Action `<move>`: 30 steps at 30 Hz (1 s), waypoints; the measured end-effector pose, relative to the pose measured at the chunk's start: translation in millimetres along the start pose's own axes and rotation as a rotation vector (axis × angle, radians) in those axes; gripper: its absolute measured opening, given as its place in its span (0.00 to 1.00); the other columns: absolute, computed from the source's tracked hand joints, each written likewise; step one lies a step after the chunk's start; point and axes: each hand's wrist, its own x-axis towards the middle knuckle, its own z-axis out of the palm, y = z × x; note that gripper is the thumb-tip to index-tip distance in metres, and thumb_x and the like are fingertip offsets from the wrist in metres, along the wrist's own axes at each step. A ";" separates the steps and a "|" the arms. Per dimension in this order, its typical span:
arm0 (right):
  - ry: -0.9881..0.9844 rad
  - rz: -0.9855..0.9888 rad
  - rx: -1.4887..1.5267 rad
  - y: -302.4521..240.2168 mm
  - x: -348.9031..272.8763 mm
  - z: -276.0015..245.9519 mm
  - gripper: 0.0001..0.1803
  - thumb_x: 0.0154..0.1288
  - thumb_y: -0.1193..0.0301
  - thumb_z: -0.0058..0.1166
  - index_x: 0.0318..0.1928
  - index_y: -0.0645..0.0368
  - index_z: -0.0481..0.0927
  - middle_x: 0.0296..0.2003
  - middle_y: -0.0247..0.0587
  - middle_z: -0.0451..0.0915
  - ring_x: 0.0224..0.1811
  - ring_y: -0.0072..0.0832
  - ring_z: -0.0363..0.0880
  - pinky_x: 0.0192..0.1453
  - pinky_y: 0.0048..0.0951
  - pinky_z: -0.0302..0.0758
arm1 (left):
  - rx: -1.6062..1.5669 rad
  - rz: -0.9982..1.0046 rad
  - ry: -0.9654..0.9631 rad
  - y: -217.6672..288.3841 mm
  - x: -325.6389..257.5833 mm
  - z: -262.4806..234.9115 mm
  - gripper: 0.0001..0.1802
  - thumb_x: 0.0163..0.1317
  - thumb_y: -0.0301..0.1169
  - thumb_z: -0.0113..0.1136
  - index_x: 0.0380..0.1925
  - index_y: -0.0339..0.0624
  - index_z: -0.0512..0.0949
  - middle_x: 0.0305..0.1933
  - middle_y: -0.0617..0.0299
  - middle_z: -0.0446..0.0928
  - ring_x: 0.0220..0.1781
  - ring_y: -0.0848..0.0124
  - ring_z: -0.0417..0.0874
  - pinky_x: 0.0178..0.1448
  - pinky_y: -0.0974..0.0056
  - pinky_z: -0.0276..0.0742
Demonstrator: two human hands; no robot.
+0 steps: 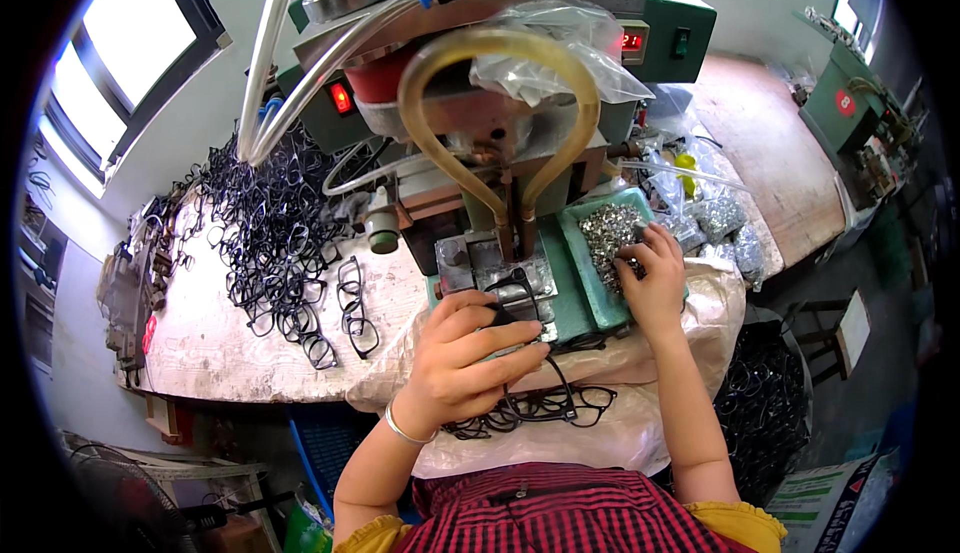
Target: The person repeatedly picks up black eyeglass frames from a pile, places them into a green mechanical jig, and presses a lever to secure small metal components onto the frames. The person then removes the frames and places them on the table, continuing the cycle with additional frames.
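My left hand [465, 361], with a silver bangle at the wrist, is closed on a black eyeglass frame [514, 288]. It holds the frame against the metal fixture of a press machine [500, 261], under a loop of yellowish tubing [590, 103]. To the right, my right hand [655, 281] reaches into a green tray [592, 305] full of small shiny metal parts [610, 238]. Its thumb and fingers are curled together at the pile; whatever is between them is too small to make out. More black eyeglass frames [585, 408] lie below my left hand, on a cloth-like sheet near my lap.
A large heap of black eyeglass frames [275, 223] covers the table's left part, with a short row [355, 303] beside it. Clear bags of metal parts [720, 218] stand right of the tray. A dark full sack [765, 383] and a stool [840, 338] are at lower right.
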 end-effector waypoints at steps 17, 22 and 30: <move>0.174 0.530 0.802 15.1 -13.9 -12.1 0.06 0.69 0.77 0.58 0.43 0.62 0.85 0.39 0.33 0.85 0.41 0.21 0.82 0.48 0.22 0.77 | 0.615 -0.705 0.452 18.8 -115.8 -108.3 0.11 0.54 0.17 0.62 0.39 0.35 0.81 0.48 0.49 0.83 0.50 0.52 0.81 0.57 0.52 0.73; 0.201 0.574 0.956 2.0 3.1 20.7 0.08 0.69 0.75 0.59 0.47 0.63 0.84 0.39 0.34 0.84 0.43 0.20 0.80 0.51 0.20 0.74 | 0.758 -0.813 -0.105 -31.1 -131.8 -107.7 0.14 0.54 0.22 0.65 0.41 0.47 0.85 0.65 0.51 0.74 0.64 0.48 0.73 0.75 0.47 0.61; 0.093 0.421 0.775 -27.7 14.4 16.1 0.07 0.65 0.78 0.62 0.43 0.64 0.85 0.39 0.34 0.85 0.42 0.20 0.81 0.51 0.21 0.75 | 0.796 -0.668 -0.062 -94.1 -175.4 -82.5 0.09 0.53 0.28 0.68 0.35 0.44 0.82 0.66 0.56 0.75 0.68 0.51 0.71 0.70 0.49 0.66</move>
